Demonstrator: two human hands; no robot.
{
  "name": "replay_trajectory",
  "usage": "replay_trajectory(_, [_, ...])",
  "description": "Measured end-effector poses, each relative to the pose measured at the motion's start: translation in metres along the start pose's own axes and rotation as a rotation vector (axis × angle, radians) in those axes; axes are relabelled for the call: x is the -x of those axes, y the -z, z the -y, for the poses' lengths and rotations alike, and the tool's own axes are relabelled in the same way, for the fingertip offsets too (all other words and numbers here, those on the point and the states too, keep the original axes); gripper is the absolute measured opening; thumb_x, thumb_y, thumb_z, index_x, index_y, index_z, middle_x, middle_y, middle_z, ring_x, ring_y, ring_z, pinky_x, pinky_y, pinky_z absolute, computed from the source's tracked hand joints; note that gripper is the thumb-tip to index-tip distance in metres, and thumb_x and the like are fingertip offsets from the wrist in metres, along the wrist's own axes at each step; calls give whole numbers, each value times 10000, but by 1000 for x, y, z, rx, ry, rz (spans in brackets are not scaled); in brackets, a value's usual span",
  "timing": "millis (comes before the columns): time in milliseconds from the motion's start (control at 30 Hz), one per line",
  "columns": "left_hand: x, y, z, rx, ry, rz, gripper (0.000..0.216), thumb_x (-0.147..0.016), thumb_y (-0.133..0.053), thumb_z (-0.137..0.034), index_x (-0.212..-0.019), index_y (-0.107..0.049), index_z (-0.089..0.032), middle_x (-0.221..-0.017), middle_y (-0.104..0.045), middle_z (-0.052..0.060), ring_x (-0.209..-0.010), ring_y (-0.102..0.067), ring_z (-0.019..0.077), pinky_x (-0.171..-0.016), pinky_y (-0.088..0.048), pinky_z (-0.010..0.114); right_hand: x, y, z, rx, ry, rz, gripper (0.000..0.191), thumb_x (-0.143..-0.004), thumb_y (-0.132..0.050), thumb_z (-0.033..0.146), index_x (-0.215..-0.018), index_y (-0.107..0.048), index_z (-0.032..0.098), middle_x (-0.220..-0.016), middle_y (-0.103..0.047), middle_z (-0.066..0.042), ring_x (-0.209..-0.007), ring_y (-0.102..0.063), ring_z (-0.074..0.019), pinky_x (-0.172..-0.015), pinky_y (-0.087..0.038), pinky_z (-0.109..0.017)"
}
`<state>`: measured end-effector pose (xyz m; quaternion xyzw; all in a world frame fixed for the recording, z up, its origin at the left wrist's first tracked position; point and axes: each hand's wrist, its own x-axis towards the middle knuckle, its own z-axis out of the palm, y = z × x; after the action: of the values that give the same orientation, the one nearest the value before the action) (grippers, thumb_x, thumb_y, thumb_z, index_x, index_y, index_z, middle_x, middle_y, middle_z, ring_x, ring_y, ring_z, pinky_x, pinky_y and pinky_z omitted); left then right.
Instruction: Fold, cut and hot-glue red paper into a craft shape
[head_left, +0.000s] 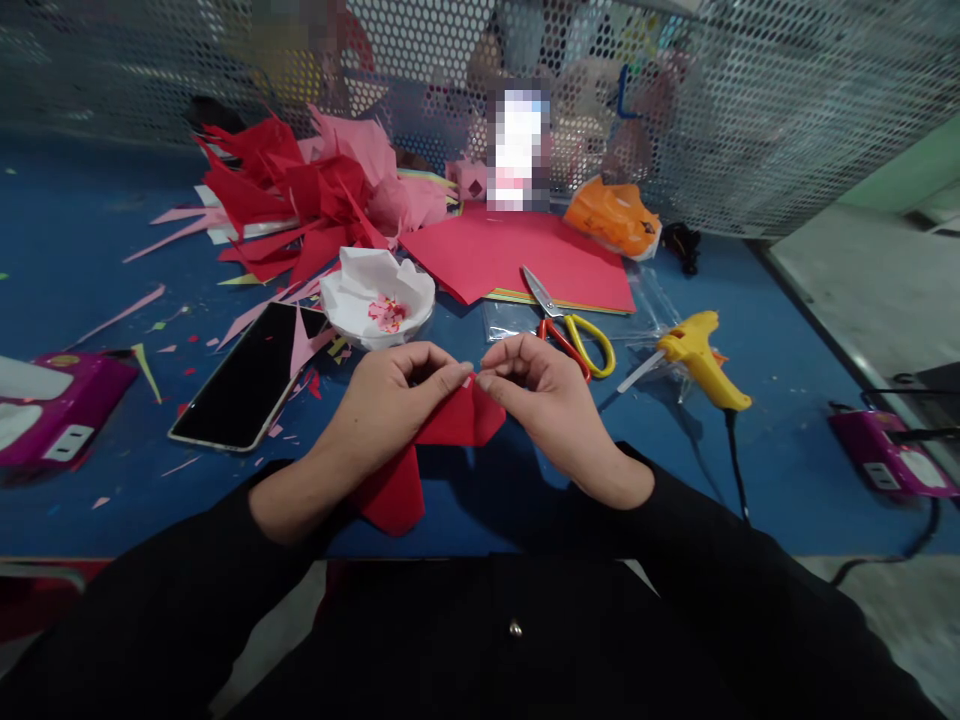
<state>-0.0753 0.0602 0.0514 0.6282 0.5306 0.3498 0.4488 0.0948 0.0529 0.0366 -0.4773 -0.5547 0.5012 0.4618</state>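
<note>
Between both hands is a folded piece of red paper (457, 418), pinched along its upper edge. My left hand (394, 395) grips it with thumb and forefinger from the left; my right hand (536, 395) pinches its upper right corner, fingers curled. The fingertips of the two hands almost meet. Below my left wrist lies a second red paper piece (394, 495), partly covered by the arm. Just beyond the hands stand a white paper bowl (349, 290) with small pink and red bits inside, and scissors (555, 312) with one red and one yellow handle.
Red and pink scraps (300, 190) pile at the back left. A phone (236, 375) lies left; red sheets (525, 250) and an orange packet (615, 218) lie behind. A yellow glue gun (697, 355) rests right, its cord trailing forward. Purple power strips (892, 455) sit at both sides.
</note>
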Motion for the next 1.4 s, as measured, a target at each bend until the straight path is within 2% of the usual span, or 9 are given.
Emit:
replay_trajectory(167, [0,0,0,-39,-2,-12,261,-849,-650,-402,-721,-678,-177,-686,-640,-17,-646,-534,123,-618,-421,230,0,1,-1,-17,-5,9,122,-763,-672,226,-847,-587,203,-736,-620,29,-696,-587,-118,-671,-463,-288])
replay_trajectory(300, [-1,2,1,131,83,50,415,-927,-512,-517,-785,-706,-179,-698,-678,6,-632,-574,135,-605,-440,240,-3,3,-1,-56,14,-30,129,-749,-680,216,-841,-592,193,-715,-606,38,-667,-560,-106,-663,-444,-281])
replay_trajectory(500, [-2,6,8,155,112,172,223,-737,-773,-372,-834,-729,-176,-724,-713,-1,-638,-626,124,-616,-478,226,-9,5,-6,-8,62,-65,121,-765,-669,229,-846,-585,198,-695,-605,46,-637,-567,-111,-625,-448,-274])
replay_trajectory(633, [-2,6,9,280,177,175,175,-757,-758,-328,-814,-722,-167,-722,-743,20,-631,-678,133,-639,-537,238,-9,19,4,324,273,-92,81,-838,-635,238,-899,-596,202,-822,-682,-3,-746,-642,-152,-716,-492,-317])
replay_trajectory(767, [-2,5,6,351,207,124,200,-721,-789,-327,-790,-716,-155,-716,-743,25,-590,-679,130,-608,-571,239,0,72,21,882,447,-474,228,-879,-618,314,-1070,-622,190,-1016,-717,-86,-925,-679,-247,-858,-478,-419])
replay_trajectory(833, [-3,5,5,365,214,109,229,-686,-810,-326,-796,-716,-149,-728,-745,29,-605,-682,136,-605,-585,246,7,106,24,1152,324,-688,343,-870,-616,335,-1160,-623,152,-1105,-707,-158,-1020,-661,-324,-867,-458,-466])
replay_trajectory(900, [-3,5,5,375,216,111,252,-663,-819,-317,-814,-716,-144,-736,-748,36,-623,-689,146,-605,-594,254,15,137,22,1372,91,-751,397,-878,-593,365,-1178,-634,109,-1123,-688,-223,-1000,-653,-372,-776,-454,-462])
replay_trajectory(1033, [-3,3,4,369,198,119,211,-682,-788,-305,-806,-718,-149,-725,-741,38,-598,-678,137,-585,-586,247,24,164,12,1605,-261,-517,379,-924,-506,445,-1007,-685,122,-916,-695,-200,-839,-655,-332,-646,-379,-395])
replay_trajectory(1400, [-4,2,4,366,184,113,137,-713,-733,-270,-777,-695,-155,-706,-717,27,-579,-647,119,-582,-581,246,20,173,-2,1670,-357,-388,282,-837,-472,286,-966,-677,142,-945,-657,-180,-796,-597,-288,-629,-298,-352])
